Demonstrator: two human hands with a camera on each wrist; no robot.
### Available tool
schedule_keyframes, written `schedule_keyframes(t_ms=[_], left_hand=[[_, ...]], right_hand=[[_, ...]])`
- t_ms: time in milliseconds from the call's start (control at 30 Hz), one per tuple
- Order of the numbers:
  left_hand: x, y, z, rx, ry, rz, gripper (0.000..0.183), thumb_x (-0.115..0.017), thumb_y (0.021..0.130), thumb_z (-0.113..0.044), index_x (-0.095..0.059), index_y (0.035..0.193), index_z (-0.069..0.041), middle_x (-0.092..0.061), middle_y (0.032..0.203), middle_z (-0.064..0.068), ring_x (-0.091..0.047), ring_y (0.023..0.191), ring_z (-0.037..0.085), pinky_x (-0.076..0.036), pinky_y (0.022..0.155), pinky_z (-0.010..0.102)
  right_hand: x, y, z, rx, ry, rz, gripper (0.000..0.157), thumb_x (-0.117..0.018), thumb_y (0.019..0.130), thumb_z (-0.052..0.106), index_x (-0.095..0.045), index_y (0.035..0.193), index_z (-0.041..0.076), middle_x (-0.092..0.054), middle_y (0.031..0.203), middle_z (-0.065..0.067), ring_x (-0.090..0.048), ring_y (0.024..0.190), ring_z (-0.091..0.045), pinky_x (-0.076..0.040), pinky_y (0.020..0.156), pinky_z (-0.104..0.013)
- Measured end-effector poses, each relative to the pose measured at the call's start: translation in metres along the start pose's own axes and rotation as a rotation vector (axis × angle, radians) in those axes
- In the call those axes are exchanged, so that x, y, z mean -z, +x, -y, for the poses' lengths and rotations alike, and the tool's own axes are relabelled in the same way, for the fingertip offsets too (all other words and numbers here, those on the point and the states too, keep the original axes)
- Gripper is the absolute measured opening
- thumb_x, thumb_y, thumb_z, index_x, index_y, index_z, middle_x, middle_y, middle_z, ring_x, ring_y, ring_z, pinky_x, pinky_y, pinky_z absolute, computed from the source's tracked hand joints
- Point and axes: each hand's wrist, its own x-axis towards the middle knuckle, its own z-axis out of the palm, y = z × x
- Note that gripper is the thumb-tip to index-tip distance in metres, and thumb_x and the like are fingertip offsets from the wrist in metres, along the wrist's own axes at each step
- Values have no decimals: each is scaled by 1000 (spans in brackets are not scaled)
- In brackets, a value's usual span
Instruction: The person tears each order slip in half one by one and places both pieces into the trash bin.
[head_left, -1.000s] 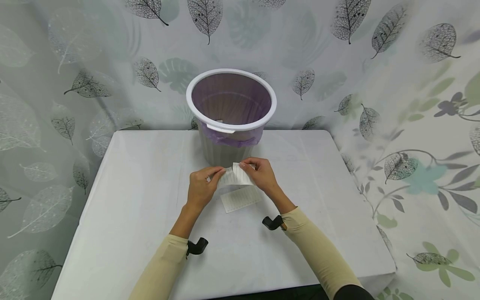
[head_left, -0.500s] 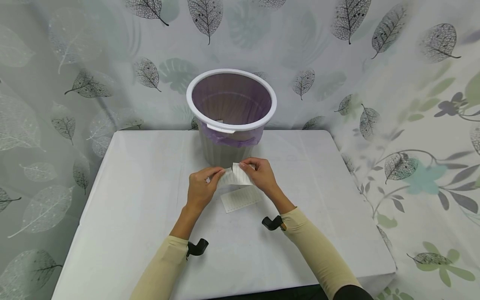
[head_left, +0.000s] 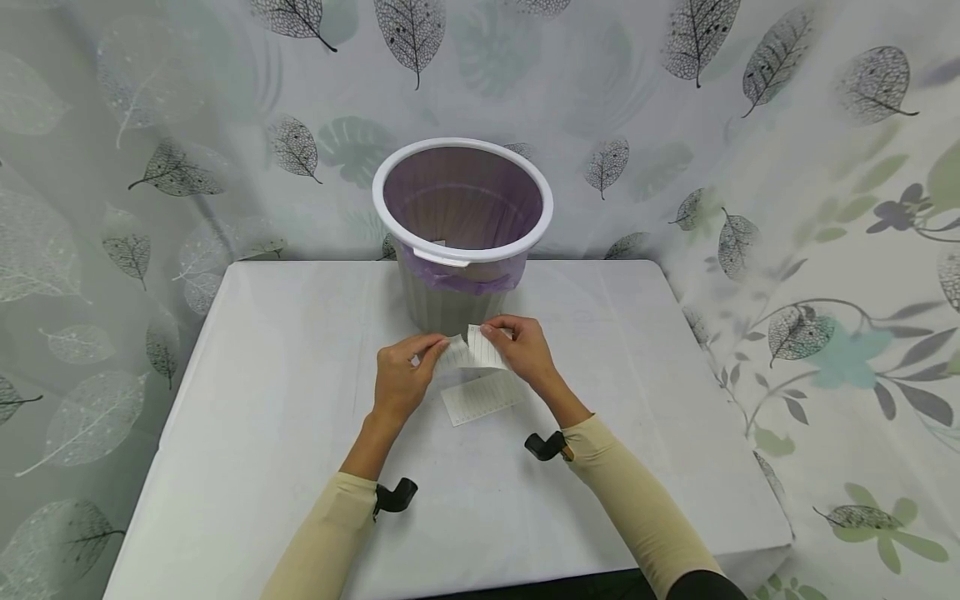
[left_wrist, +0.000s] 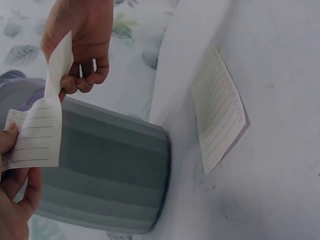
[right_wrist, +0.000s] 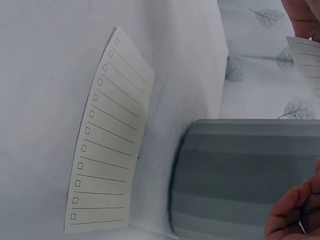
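Observation:
In the head view my left hand [head_left: 401, 377] and right hand [head_left: 527, 354] pinch a ruled paper sheet [head_left: 486, 354] between thumbs and fingers, one on each side. A tear splits its upper edge between the hands, while the lower part looks joined. The left wrist view shows the held sheet [left_wrist: 37, 132] bent and twisted, with the left hand [left_wrist: 17, 202] at lower left and the right hand [left_wrist: 87, 45] above. Beneath them on the table lies another paper strip [head_left: 483, 398]; printed lines and small checkboxes show on this strip [right_wrist: 107, 135] in the right wrist view.
Just beyond the hands stands a grey trash bin [head_left: 442, 308] with a white rim [head_left: 462, 143] and a purple liner [head_left: 476, 282]. A small pale scrap shows inside it. The table has a white cover [head_left: 300, 358]; a leaf-patterned curtain [head_left: 525, 75] hangs behind.
The gap at the top of the held paper has widened slightly as its halves spread apart. Both hands have barely moved; the strip on the table stays put.

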Motion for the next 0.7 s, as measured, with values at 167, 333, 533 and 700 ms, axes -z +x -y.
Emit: schedule_keyframes(t_ms=[167,333,533,700], left_hand=[[0,0,1,0,-13,-10,6,-79,93,-3,-81,97,1,-77,89,7,-66,66,17,-48,63,17],[1,0,0,-6,-10,-9,5,-78,93,-2,-80,96,1,-77,89,9,-65,65,18,-46,64,15],[1,0,1,-17,0,-13,5,-79,93,-3,-80,96,1,-77,88,8,-65,66,17,-49,62,19],[1,1,1,-31,-1,-29,5,-79,92,-2,-81,96,0,-77,88,7,-65,65,17,-49,62,21]], right_hand=[[2,-1,1,-23,14,-2,15,-73,99,12,-80,99,-2,-76,95,-9,-61,74,-18,-49,59,-25],[2,0,0,-22,6,0,15,-73,99,12,-80,99,-2,-76,94,-9,-60,71,-17,-48,58,-24],[2,1,-1,-18,7,-1,16,-73,99,12,-79,100,-3,-76,94,-10,-60,68,-16,-48,56,-24],[4,1,-2,-30,7,-13,15,-73,99,11,-80,101,-2,-76,95,-10,-60,69,-15,-48,57,-23]])
